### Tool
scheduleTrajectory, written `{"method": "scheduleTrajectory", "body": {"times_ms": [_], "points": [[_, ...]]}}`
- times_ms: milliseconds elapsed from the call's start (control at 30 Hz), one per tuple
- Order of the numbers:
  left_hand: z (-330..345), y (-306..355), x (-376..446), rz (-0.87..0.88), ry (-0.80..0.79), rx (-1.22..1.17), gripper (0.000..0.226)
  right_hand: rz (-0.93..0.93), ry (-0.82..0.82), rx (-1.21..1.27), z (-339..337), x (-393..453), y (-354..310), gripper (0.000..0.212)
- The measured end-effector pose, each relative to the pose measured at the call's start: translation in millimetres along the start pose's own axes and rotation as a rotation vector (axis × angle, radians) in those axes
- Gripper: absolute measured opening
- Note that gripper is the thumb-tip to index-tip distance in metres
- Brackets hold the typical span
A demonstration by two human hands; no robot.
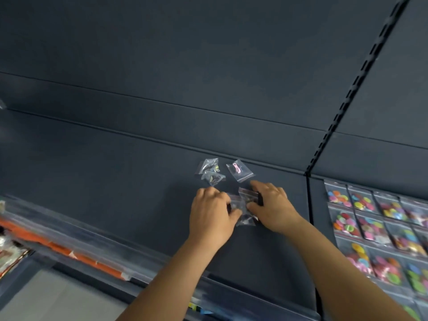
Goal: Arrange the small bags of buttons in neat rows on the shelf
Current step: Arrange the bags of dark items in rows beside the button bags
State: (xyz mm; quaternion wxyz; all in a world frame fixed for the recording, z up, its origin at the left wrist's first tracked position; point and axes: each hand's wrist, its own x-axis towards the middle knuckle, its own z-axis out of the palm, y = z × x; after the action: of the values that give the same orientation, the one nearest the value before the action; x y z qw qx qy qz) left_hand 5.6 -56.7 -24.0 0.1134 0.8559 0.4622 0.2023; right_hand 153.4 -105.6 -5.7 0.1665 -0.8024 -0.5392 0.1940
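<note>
On the dark blue shelf both my hands meet over a small cluster of clear button bags. My left hand has its fingers curled round the left side of the cluster, thumb on a bag. My right hand pinches the bags from the right, thumb underneath a clear bag with a red zip strip. Just beyond my hands lie loose bags: two overlapping clear ones and one with a pink item. How many bags each hand holds is hidden.
The neighbouring shelf at right carries rows of bags with colourful buttons. A slotted upright divides the two shelves. The shelf's front edge has a clear rail with an orange strip. More packets lie at the far left.
</note>
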Motion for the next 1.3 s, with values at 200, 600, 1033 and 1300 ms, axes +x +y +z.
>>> {"method": "scheduleTrajectory", "body": {"times_ms": [200, 600, 1033, 1300], "points": [[4, -2, 2, -0.006, 0.047, -0.192, 0.007, 0.140, -0.060, 0.292, -11, 3, -5, 0.004], [-3, 67, 22, -0.067, -0.191, -0.858, 0.006, 0.183, 0.256, 0.930, -60, -64, 36, 0.015], [24, 244, -36, 0.162, -0.618, -1.073, 0.007, 0.356, 0.610, 0.864, -116, -194, 145, 0.013], [51, 377, -104, 0.184, -0.718, -1.139, 0.011, 0.343, 0.856, 1.221, -159, -305, 231, 0.009]]}}
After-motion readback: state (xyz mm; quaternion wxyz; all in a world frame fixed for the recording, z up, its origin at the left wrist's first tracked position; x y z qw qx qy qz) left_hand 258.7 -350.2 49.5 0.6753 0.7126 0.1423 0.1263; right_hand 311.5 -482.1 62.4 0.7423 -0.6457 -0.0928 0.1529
